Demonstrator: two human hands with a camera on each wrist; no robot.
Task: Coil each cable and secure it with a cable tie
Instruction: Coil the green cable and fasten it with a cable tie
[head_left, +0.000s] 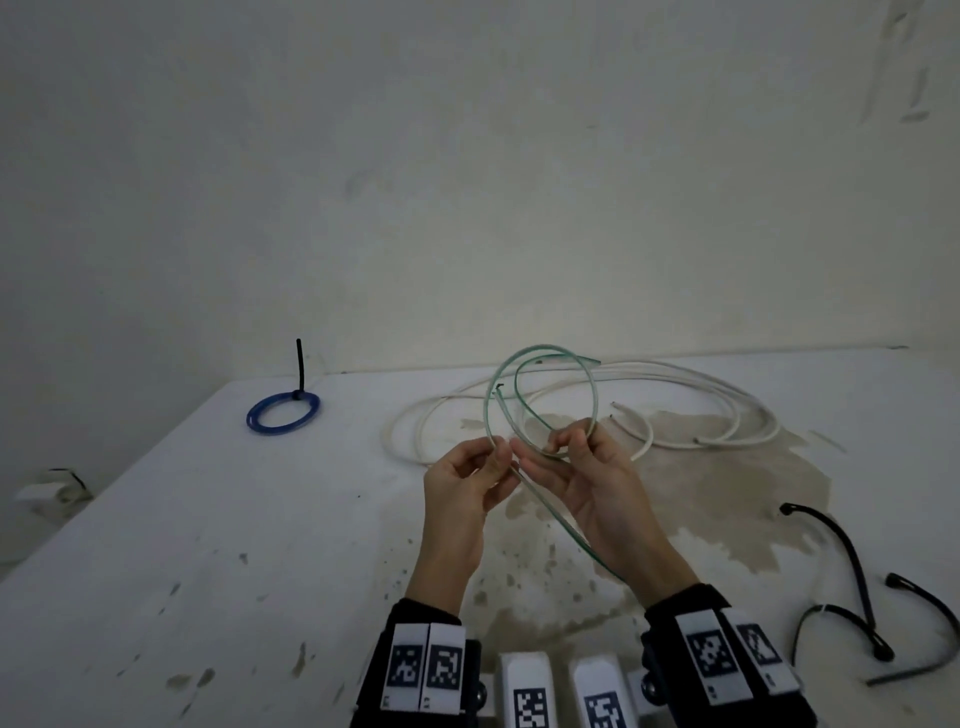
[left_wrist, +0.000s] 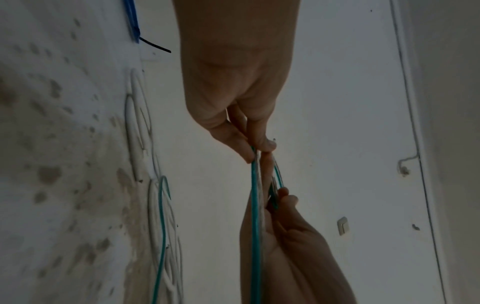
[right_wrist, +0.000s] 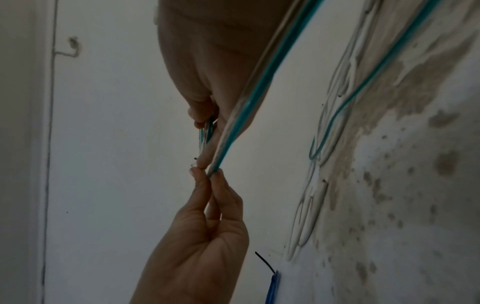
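A green-striped clear cable (head_left: 596, 397) is held up above the table in two loose loops. My left hand (head_left: 501, 452) pinches one strand between thumb and forefinger. Close to its right, my right hand (head_left: 563, 444) grips the bottom of the loops where the strands cross. A free tail runs down from the pinch past my right wrist. In the left wrist view the left hand (left_wrist: 255, 156) pinches the cable (left_wrist: 255, 226) just above the right hand (left_wrist: 280, 197). The right wrist view shows the right hand (right_wrist: 205, 127), the cable (right_wrist: 259, 82) and the left hand (right_wrist: 207, 172).
A blue coil (head_left: 283, 410) bound with a black tie lies at the far left of the white table (head_left: 208, 519). A loose white cable (head_left: 675, 384) sprawls behind my hands. Several black cable ties (head_left: 852, 561) lie at the right. A wall stands behind the table.
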